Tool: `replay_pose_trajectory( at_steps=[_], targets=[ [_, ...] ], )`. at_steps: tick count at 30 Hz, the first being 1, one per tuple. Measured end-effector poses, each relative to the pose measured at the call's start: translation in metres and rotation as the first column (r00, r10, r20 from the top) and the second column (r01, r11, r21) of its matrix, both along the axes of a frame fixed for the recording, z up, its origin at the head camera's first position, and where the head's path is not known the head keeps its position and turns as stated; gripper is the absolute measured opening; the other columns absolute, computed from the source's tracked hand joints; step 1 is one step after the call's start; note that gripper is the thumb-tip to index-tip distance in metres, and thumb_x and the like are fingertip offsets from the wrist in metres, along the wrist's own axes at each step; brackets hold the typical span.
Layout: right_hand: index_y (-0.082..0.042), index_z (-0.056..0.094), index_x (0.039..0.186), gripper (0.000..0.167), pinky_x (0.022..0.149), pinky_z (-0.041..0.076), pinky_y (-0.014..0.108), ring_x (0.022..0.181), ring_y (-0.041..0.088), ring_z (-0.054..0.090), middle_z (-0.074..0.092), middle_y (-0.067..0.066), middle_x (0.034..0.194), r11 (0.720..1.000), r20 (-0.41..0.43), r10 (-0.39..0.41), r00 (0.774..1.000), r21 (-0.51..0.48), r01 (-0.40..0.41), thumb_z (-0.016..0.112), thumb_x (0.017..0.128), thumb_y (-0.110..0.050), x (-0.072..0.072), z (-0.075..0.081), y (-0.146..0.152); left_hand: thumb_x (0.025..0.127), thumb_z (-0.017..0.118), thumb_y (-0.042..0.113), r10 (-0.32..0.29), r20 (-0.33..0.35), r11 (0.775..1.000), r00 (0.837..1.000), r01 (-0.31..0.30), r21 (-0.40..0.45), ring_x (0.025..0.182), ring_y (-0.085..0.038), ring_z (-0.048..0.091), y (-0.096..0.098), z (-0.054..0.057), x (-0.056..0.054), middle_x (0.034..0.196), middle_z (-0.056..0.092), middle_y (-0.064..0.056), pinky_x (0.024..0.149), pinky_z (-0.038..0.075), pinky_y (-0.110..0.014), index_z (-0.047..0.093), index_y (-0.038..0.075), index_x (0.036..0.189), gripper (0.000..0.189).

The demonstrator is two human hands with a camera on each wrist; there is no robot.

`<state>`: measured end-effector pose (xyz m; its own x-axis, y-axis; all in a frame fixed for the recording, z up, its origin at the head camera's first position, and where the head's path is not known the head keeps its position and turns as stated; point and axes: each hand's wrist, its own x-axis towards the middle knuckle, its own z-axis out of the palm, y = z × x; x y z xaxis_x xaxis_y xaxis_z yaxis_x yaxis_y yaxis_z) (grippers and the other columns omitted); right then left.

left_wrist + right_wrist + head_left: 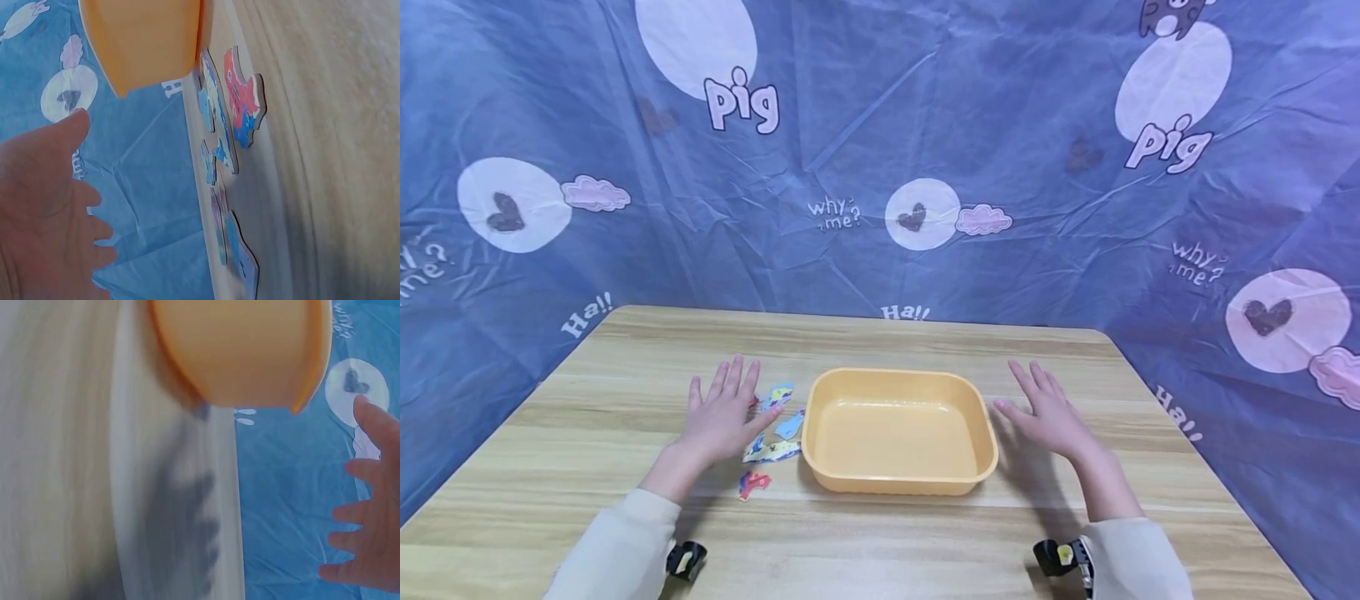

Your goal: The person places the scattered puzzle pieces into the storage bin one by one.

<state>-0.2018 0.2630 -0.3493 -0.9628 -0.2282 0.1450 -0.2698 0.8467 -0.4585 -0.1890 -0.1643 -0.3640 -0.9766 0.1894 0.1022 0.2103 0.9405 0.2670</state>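
Observation:
A yellow-orange rectangular tub [898,486] stands on the table between the two hands, with nothing in it. To its left my left hand [722,421] hovers palm down, fingers spread, above several flat jigsaw-like pieces. Among them are a red and blue piece [754,483], a cream and blue piece [772,452] and a light-blue piece [790,426]; the hand covers others in the head view. My right hand [1047,417] is held in the air just right of the tub, fingers straight and apart, casting a shadow on the wood. Neither hand holds anything.
The light wooden table [880,550] ends at a blue printed cloth [850,267] hanging behind and along both sides. A black wrist device [687,560] shows under the left sleeve, and another black device [1054,557] under the right one.

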Motion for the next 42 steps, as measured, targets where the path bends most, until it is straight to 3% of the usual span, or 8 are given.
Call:
replay_pose_trajectory(
  at_steps=[7, 15, 22, 25, 28, 32, 35, 42],
  targets=[
    [-0.006, 0.024, 0.135, 0.066, 0.092, 0.014, 0.06, 0.123, 0.041, 0.012, 0.014, 0.026, 0.136, 0.978, 0.001, 0.043, 0.999, -0.205, -0.042, 0.054, 0.084, -0.035, -0.005, -0.003, -0.006, 0.083, 0.04, 0.055, 0.002, -0.008, 0.997, 1.0, -0.002, 0.072, 0.125, -0.038, -0.003, -0.008, -0.002, 0.0, 0.139, 0.0, -0.022, 0.091, -0.017, -0.053, 0.011, 0.002, 0.137, 0.081],
    [-0.01, 0.026, 0.135, 0.06, 0.091, 0.019, 0.058, 0.121, 0.04, 0.018, 0.021, 0.015, 0.138, 0.908, 0.076, 0.066, 0.995, -0.419, -0.028, 0.053, 0.086, -0.03, -0.006, -0.016, -0.011, 0.081, 0.043, 0.057, 0.002, -0.035, 0.986, 0.999, 0.004, 0.165, 0.125, -0.037, 0.002, -0.02, -0.004, 0.0, 0.139, 0.003, -0.021, 0.093, -0.008, -0.057, 0.008, 0.004, 0.138, 0.085],
    [-0.002, 0.028, 0.133, 0.056, 0.093, 0.023, 0.054, 0.119, 0.044, 0.021, 0.021, 0.02, 0.137, 0.855, 0.125, 0.098, 0.987, -0.518, -0.02, 0.051, 0.087, -0.024, -0.005, -0.024, -0.011, 0.08, 0.052, 0.048, -0.029, -0.062, 0.972, 0.998, 0.042, 0.233, 0.123, -0.038, 0.016, -0.03, -0.007, 0.002, 0.139, 0.014, -0.02, 0.095, 0.008, -0.057, 0.013, 0.004, 0.137, 0.082],
    [0.0, 0.029, 0.132, 0.054, 0.093, 0.025, 0.049, 0.118, 0.043, 0.025, 0.024, 0.021, 0.135, 0.826, 0.138, 0.109, 0.984, -0.564, -0.012, 0.051, 0.088, -0.022, -0.005, -0.029, -0.012, 0.079, 0.056, 0.045, -0.056, -0.089, 0.959, 0.995, 0.078, 0.272, 0.121, -0.038, 0.022, -0.033, -0.009, 0.002, 0.138, 0.019, -0.018, 0.095, 0.017, -0.054, 0.018, 0.004, 0.137, 0.08],
    [0.002, 0.03, 0.131, 0.052, 0.092, 0.033, 0.031, 0.116, 0.04, 0.03, 0.028, 0.024, 0.132, 0.793, 0.142, 0.12, 0.983, -0.61, -0.009, 0.051, 0.088, -0.019, -0.006, -0.033, -0.013, 0.078, 0.059, 0.042, -0.063, -0.093, 0.943, 0.994, 0.09, 0.32, 0.119, -0.038, 0.026, -0.035, -0.009, 0.003, 0.137, 0.023, -0.018, 0.094, 0.022, -0.051, 0.02, 0.005, 0.136, 0.079],
    [0.004, 0.028, 0.131, 0.053, 0.081, 0.035, 0.012, 0.116, 0.039, 0.031, 0.029, 0.029, 0.13, 0.742, 0.148, 0.147, 0.978, -0.671, -0.01, 0.05, 0.088, -0.018, -0.007, -0.039, -0.013, 0.077, 0.061, 0.041, -0.052, -0.068, 0.928, 0.996, 0.074, 0.365, 0.117, -0.039, 0.03, -0.037, -0.01, 0.004, 0.132, 0.032, -0.019, 0.092, 0.026, -0.051, 0.02, 0.006, 0.136, 0.081],
    [0.004, 0.025, 0.132, 0.053, 0.083, 0.037, 0.017, 0.117, 0.035, 0.03, 0.027, 0.029, 0.131, 0.7, 0.164, 0.183, 0.969, -0.714, -0.012, 0.048, 0.089, -0.019, -0.007, -0.043, -0.012, 0.076, 0.062, 0.041, -0.042, -0.065, 0.921, 0.997, 0.064, 0.384, 0.113, -0.04, 0.034, -0.04, -0.012, 0.004, 0.127, 0.039, -0.021, 0.09, 0.028, -0.054, 0.019, 0.008, 0.137, 0.081],
    [-0.001, 0.023, 0.134, 0.054, 0.084, 0.039, 0.024, 0.107, 0.006, 0.043, 0.024, 0.026, 0.133, 0.609, 0.206, 0.243, 0.948, -0.793, 0.017, 0.046, 0.09, -0.021, -0.006, -0.05, -0.01, 0.076, 0.066, 0.028, -0.044, -0.072, 0.898, 0.996, 0.071, 0.435, 0.109, -0.039, 0.04, -0.043, -0.017, 0.003, 0.121, 0.045, -0.021, 0.088, 0.031, -0.052, 0.027, 0.004, 0.134, 0.074]
  ],
)
